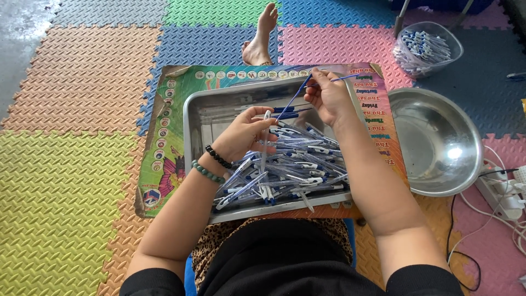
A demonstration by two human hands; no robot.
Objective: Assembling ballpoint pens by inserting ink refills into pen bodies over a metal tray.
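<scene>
Seated on the foam floor mat, we pinch a clear pen barrel in our left hand while our right hand closes on thin blue refills above the steel tray heaped with pens, ready for joining.

Single head-worn view, looking steeply down, close over the lap

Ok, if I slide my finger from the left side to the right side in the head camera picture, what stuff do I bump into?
Yellow foam mat → colourful poster → left hand → right hand → round steel bowl → white power strip and cables.
</scene>
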